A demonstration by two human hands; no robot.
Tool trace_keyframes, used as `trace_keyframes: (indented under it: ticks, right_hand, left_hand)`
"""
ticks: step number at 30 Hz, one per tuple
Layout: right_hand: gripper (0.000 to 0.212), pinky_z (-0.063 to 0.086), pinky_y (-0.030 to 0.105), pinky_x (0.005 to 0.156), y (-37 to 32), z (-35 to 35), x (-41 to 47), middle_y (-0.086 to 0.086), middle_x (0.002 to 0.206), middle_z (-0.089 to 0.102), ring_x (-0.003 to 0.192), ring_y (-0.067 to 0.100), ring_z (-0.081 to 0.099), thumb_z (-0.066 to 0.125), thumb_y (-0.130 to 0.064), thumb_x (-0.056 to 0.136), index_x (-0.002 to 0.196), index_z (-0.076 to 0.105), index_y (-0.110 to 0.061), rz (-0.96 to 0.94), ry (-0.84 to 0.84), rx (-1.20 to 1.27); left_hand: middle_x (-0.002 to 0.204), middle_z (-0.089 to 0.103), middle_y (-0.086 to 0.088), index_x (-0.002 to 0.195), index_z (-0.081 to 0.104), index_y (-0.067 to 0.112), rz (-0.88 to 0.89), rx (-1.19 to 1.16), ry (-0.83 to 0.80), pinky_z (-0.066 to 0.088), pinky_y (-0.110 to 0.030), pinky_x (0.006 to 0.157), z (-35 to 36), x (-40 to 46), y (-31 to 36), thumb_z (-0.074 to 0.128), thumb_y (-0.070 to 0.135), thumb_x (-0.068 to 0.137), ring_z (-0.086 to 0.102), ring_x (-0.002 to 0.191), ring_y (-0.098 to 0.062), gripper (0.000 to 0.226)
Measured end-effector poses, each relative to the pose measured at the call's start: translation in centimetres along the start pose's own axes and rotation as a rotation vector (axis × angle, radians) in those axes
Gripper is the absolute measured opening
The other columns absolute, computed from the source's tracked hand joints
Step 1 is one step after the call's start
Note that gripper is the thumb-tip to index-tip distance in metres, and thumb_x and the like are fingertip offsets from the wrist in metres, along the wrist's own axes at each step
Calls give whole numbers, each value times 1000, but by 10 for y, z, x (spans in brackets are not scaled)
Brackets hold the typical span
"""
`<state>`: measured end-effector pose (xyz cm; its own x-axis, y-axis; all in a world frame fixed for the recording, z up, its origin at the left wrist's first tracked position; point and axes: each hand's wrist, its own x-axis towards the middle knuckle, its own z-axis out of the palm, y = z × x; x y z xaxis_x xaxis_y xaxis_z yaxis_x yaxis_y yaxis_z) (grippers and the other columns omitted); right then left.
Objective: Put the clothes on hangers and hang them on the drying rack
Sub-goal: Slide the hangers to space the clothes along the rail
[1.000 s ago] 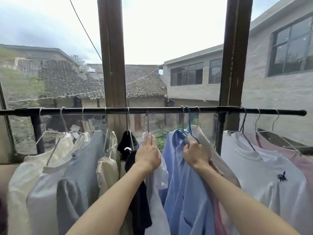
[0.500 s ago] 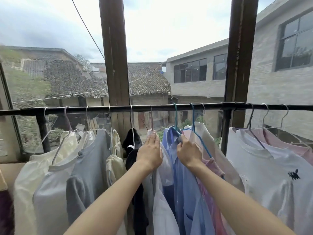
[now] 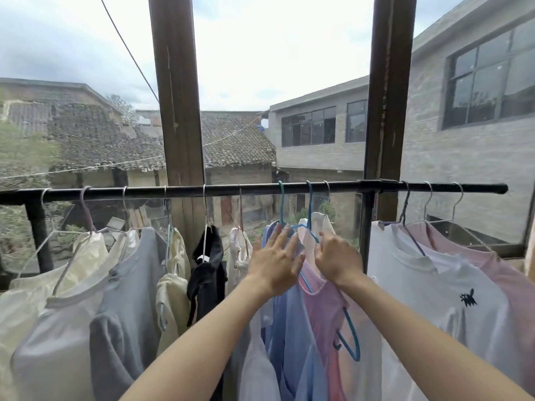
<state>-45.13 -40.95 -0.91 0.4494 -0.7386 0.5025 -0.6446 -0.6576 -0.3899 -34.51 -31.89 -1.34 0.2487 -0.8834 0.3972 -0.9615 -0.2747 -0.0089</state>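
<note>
Clothes [image 3: 315, 328] hang along black rack bar [image 3: 260, 189] before window posts; left hand [image 3: 275, 263] flat on blue shirt [image 3: 289, 337]; right hand [image 3: 337, 260] pinches pink garment [image 3: 324, 302].

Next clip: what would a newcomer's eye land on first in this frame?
Two bare forearms reach up the middle: the left hand lies flat with spread fingers on a blue shirt, and the right hand grips a pink shirt at its collar. Both shirts hang on a black rail packed with clothes; tiled roofs and a grey building lie beyond.
</note>
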Motion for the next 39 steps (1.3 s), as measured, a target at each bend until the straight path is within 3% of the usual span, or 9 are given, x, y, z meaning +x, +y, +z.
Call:
trace_keyframes:
  ticks: [5, 12, 16, 20, 34, 37, 39]
  right_hand:
    - [44, 46, 39, 86, 11, 15, -3, 20, 116, 62, 108, 37, 57, 37, -13, 89, 133, 44, -15, 62, -101, 107]
    - [54, 39, 44, 102, 42, -1, -2, 13, 137, 49, 124, 35, 46, 33, -10, 90, 144, 31, -18, 167, -78, 174]
    - [48, 44, 46, 94, 41, -1, -2, 13, 124, 58, 114, 35, 52, 32, -9, 88, 134, 41, -18, 166, -44, 183]
    - [44, 46, 40, 85, 35, 5, -2, 17, 118, 62, 107, 35, 56, 32, -12, 93, 135, 43, -15, 73, -21, 163]
    - [40, 44, 35, 83, 38, 7, 2, 16, 116, 64, 106, 33, 58, 34, -19, 95, 134, 46, -16, 8, -67, 154]
    - [31, 40, 32, 72, 38, 2, 0, 15, 108, 66, 98, 33, 58, 35, -23, 95, 110, 60, -12, -11, -42, 143]
    - [30, 40, 32, 70, 40, -5, -2, 13, 107, 64, 97, 32, 58, 38, -21, 94, 102, 64, -9, -8, 106, 94]
  left_hand:
    - [158, -2, 2, 149, 12, 18, 6, -18, -59, 0, -46, 115, 10, 3, 8, 18, 42, 100, -8, 145, -13, 55]
    - [158, -5, 3, 149, 9, 17, 3, -19, -55, 2, -43, 118, 12, 1, 4, 16, 39, 101, -11, 144, -13, 53]
    - [158, -5, 3, 149, 9, 17, -13, -29, -58, 4, -43, 118, 16, 3, 4, 15, 39, 100, -11, 144, -12, 54]
    - [158, -6, 3, 149, 10, 17, -15, -39, -56, 3, -42, 118, 15, 3, 6, 15, 39, 101, -12, 144, -12, 53]
    - [158, -4, 2, 149, 9, 17, -30, -18, -63, 0, -44, 116, 13, 3, 13, 16, 38, 101, -12, 144, -13, 53]
    - [158, -6, 1, 149, 5, 17, -24, 9, -41, -1, -47, 115, 12, 7, 21, 20, 38, 100, -13, 144, -14, 55]
    - [158, -7, 0, 149, 1, 18, 15, 38, -17, -1, -49, 115, 12, 13, 29, 22, 37, 100, -13, 144, -16, 57]
